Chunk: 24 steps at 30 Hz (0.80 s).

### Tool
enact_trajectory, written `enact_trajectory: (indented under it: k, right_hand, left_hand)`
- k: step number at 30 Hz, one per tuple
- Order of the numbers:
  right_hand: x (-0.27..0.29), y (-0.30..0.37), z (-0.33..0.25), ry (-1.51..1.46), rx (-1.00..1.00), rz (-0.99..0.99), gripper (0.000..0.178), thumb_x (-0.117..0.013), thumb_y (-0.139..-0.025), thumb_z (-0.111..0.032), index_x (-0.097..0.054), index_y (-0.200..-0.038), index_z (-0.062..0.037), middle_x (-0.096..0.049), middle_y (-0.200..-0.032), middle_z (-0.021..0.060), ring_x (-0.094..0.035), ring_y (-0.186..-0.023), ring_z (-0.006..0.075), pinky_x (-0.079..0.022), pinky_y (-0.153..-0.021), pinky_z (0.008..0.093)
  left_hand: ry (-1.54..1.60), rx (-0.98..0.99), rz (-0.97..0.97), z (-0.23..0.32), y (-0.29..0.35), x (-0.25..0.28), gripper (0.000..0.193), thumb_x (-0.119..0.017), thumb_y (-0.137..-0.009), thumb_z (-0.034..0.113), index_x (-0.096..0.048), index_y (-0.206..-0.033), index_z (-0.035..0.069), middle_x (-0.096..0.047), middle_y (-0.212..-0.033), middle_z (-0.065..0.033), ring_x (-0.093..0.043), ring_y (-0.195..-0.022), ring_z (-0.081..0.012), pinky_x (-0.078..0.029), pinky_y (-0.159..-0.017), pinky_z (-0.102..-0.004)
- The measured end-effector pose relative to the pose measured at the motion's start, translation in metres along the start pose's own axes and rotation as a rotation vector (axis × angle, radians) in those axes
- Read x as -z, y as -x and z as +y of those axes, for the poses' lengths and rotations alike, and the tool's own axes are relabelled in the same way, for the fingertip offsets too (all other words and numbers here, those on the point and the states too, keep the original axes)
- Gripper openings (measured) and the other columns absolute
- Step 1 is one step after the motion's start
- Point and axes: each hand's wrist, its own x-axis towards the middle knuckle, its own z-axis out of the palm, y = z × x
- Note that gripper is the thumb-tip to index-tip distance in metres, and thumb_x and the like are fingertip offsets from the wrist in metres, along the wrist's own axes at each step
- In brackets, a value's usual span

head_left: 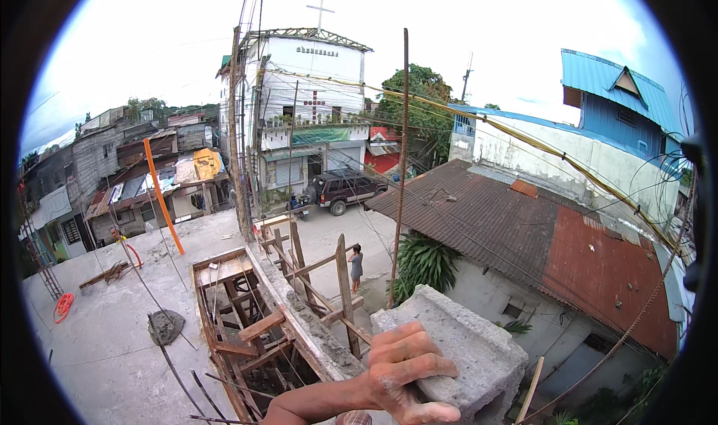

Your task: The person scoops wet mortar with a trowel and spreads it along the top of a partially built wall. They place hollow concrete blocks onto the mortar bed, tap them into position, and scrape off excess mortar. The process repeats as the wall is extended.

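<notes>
My left hand (411, 372) reaches in from the lower edge, its forearm slanting to the right. The fingers are bent over the near left edge of a rough grey concrete block (467, 343), with the thumb lower down, apart from the fingers. Dusty grey marks show on the fingertips. The block sits tilted, with a recessed top face, and its underside and whatever bears it are hidden. My right hand is out of view. A small brownish rounded thing (353, 418) shows at the bottom edge, too cut off to name.
Left of my arm is a timber-framed opening (247, 335) in the concrete slab (97, 358), with a mortar heap (166, 326) beside it. Upright rebar (402, 163) and an orange pipe (162, 193) stand around. Below are a person (356, 266), a dark car (344, 189) and a rusty roof (523, 230).
</notes>
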Motion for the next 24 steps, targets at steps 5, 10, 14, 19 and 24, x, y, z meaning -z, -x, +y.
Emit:
enact_trajectory:
  k: [5, 10, 14, 19, 24]
  right_hand:
    - [-0.012, -0.063, -0.104, -0.201, 0.152, 0.161, 0.049, -0.059, -0.079, -0.033, -0.061, -0.109, 0.0054, -0.066, -0.097, 0.0240, -0.067, -0.086, 0.0392, -0.057, -0.063, 0.0502]
    - [-0.018, -0.132, -0.222, -0.409, 0.319, 0.331, 0.049, -0.057, -0.079, -0.031, -0.060, -0.111, 0.0056, -0.066, -0.099, 0.0240, -0.067, -0.086, 0.0394, -0.059, -0.062, 0.0510]
    - [-0.012, -0.196, -0.342, -0.526, 0.377, 0.463, 0.049, -0.056, -0.079, -0.029, -0.059, -0.113, 0.0057, -0.065, -0.101, 0.0240, -0.067, -0.087, 0.0395, -0.060, -0.061, 0.0517]
    - [-0.001, -0.261, -0.510, -0.235, 0.281, 0.400, 0.069, -0.034, -0.087, -0.054, -0.051, -0.128, -0.0006, -0.064, -0.108, 0.0207, -0.067, -0.078, 0.0403, -0.057, -0.050, 0.0588]
    - [-0.011, -0.287, -0.623, 0.306, 0.224, 0.488, 0.075, -0.040, -0.083, -0.053, -0.052, -0.121, 0.0106, -0.063, -0.105, 0.0295, -0.069, -0.067, 0.0358, -0.056, -0.036, 0.0495]
  left_hand:
    - [0.118, -0.236, 0.173, -0.082, -0.080, -0.003, 0.061, -0.072, -0.069, 0.065, -0.070, -0.072, 0.004, -0.055, -0.062, -0.0033, -0.053, -0.056, -0.0147, -0.039, -0.050, -0.0290]
    - [0.181, -0.260, 0.150, -0.169, -0.287, 0.017, 0.053, -0.079, -0.070, 0.049, -0.069, -0.077, -0.002, -0.064, -0.076, -0.0105, -0.057, -0.059, -0.0165, -0.046, -0.050, -0.0303]
    - [0.142, -0.047, 0.060, -0.208, -0.433, 0.057, 0.053, -0.074, -0.074, 0.048, -0.068, -0.082, -0.004, -0.066, -0.084, -0.0143, -0.061, -0.065, -0.0183, -0.049, -0.055, -0.0315]
    - [0.143, 0.117, 0.084, -0.255, -0.506, 0.092, 0.052, -0.066, -0.078, 0.046, -0.063, -0.089, -0.004, -0.064, -0.089, -0.0157, -0.059, -0.072, -0.0206, -0.048, -0.061, -0.0336]
    - [0.171, 0.205, 0.153, -0.282, -0.499, 0.115, 0.051, -0.058, -0.082, 0.045, -0.059, -0.095, -0.005, -0.062, -0.094, -0.0172, -0.058, -0.078, -0.0230, -0.047, -0.067, -0.0357]
